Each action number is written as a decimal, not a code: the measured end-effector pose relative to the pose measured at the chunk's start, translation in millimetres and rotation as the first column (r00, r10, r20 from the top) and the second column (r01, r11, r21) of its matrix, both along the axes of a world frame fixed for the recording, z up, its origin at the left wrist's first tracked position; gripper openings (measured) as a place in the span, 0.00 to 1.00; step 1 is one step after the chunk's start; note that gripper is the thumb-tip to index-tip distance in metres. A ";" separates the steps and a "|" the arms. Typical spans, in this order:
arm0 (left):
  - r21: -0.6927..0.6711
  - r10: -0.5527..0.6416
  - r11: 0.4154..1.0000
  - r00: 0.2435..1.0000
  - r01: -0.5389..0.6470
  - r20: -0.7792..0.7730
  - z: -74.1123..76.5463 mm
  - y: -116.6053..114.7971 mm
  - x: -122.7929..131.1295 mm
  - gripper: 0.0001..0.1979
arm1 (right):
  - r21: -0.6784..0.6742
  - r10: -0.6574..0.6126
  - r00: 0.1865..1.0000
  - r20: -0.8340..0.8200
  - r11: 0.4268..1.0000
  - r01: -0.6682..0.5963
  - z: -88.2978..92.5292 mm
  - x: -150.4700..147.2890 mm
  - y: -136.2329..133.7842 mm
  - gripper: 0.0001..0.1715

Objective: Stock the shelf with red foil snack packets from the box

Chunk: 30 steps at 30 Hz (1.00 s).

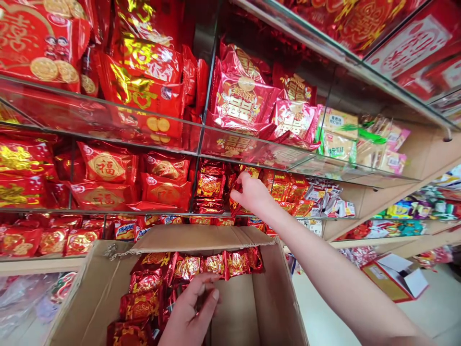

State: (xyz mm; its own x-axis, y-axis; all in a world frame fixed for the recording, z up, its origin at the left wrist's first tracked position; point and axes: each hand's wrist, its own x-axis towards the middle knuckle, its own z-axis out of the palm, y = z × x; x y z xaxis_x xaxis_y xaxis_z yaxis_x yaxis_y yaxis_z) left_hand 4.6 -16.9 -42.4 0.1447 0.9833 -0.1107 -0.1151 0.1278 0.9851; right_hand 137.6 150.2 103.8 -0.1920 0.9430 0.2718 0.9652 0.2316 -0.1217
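My right hand [252, 194] reaches into a compartment of the glass shelf, its fingers closed on a small red foil snack packet [236, 204]. Right beside it stands a stack of similar red and gold packets [211, 186]. Below, my left hand [194, 307] hovers over the open cardboard box [281, 293], thumb and fingers apart, with nothing seen between them. Inside the box, a row of red foil packets [214, 265] lies along the far wall, and a column of packets [140, 305] runs down the left side. Part of the packets is hidden behind my left hand.
A clear glass front edge [245, 156] crosses just above my right hand. Pink-red packets [241, 103] fill the shelf above, and larger red packets [108, 166] sit to the left. An open red and white carton [396, 276] stands on the floor at right.
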 end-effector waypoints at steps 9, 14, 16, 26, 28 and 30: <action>0.012 -0.086 0.996 0.988 0.088 -0.125 -8.2 -2.7 1.3 0.11 | 0.053 -0.009 0.997 0.078 0.999 0.005 -12.8 -2.6 12.8 0.12; 0.013 -0.152 0.987 0.970 0.158 -0.189 -8.9 -1.5 -0.2 0.11 | 0.015 0.024 0.992 0.120 1.000 -0.026 3.0 1.5 5.2 0.10; 0.012 -0.142 0.989 0.971 0.147 -0.190 -7.6 -1.0 0.0 0.10 | 0.001 0.021 0.989 0.143 1.000 -0.021 10.8 3.5 2.3 0.11; 0.058 -0.020 0.998 0.976 0.033 -0.218 -12.8 -3.6 7.1 0.09 | -0.155 0.079 0.974 0.210 0.987 -0.047 13.3 -7.8 20.8 0.14; 0.039 -0.053 0.997 0.972 0.063 -0.228 -12.8 -2.8 5.4 0.09 | -0.152 0.048 0.977 0.209 0.988 -0.016 16.2 -8.8 19.4 0.17; 0.026 -0.086 0.995 0.967 0.095 -0.239 -11.5 -1.7 3.3 0.09 | -0.164 0.038 0.975 0.218 0.986 -0.002 20.8 -8.3 17.0 0.16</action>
